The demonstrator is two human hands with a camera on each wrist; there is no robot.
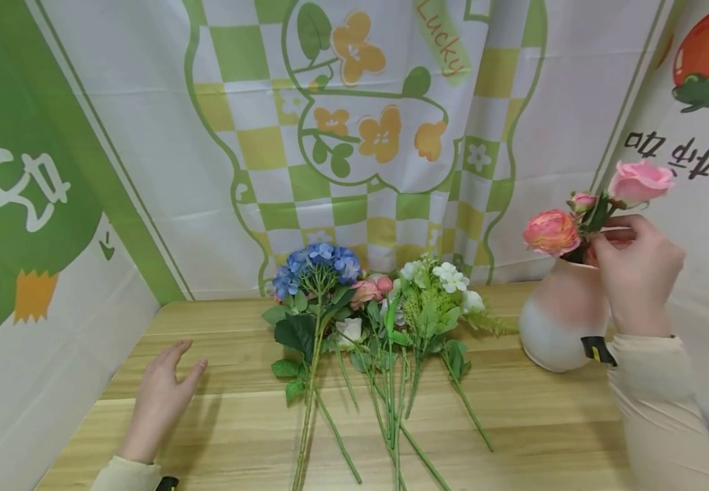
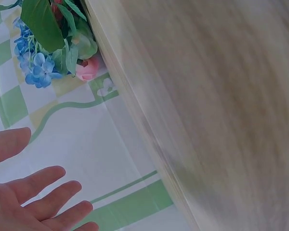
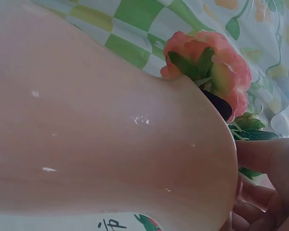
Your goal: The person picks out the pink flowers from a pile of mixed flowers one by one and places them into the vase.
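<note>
Your desk carries a loose row of cut flowers at mid-back, heads toward the backdrop, and a pale vase at the right holding an orange-pink bloom and a pink rose. Your left hand lies flat on the desk, well apart from the flowers, fingers straight and slightly spread, holding nothing. Your right hand is at the vase mouth, fingers curled round the rose stem.
</note>
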